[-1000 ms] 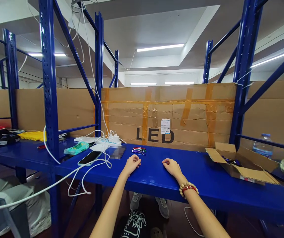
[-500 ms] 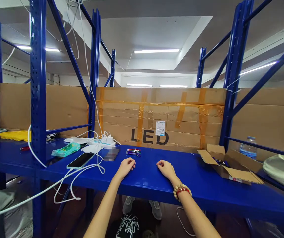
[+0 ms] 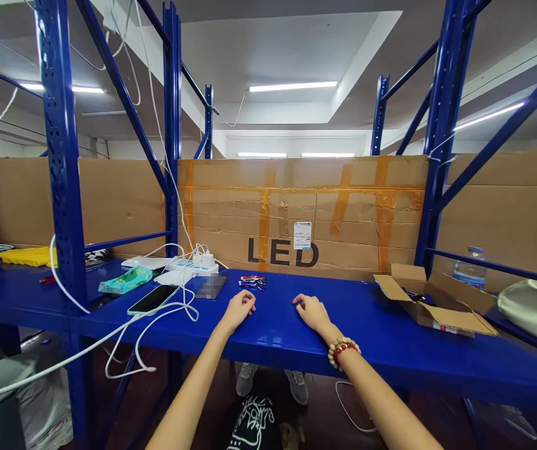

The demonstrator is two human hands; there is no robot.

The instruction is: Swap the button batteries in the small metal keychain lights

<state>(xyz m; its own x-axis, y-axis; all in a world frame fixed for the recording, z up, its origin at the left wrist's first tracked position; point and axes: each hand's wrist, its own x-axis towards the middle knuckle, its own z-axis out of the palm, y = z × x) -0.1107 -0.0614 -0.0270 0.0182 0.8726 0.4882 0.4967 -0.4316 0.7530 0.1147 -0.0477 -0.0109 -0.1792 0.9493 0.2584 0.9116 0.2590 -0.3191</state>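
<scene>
My left hand [image 3: 239,310] rests on the blue tabletop [image 3: 272,334], fingers loosely curled and slightly apart, holding nothing. Just beyond it lies a small row of slim, shiny coloured pieces [image 3: 252,282] in red, green, purple and blue; they are too small to name surely. To the right, my right hand [image 3: 314,312] also lies on the tabletop with bent, slightly parted fingers and nothing in them. A beaded bracelet [image 3: 344,351] circles that wrist. Bare tabletop separates the two hands, and neither touches the coloured pieces.
On the right stands an open cardboard box [image 3: 430,306] with small dark pieces inside, near a water bottle [image 3: 471,269]. At left are a phone [image 3: 153,300], white cables [image 3: 188,307], a power strip [image 3: 197,265] and a green packet [image 3: 127,280]. Blue rack posts [image 3: 59,156] rise beside the table.
The view has shifted slightly. My right fingers look a little more parted than before; both hands stay in nearly the same place on the table.
</scene>
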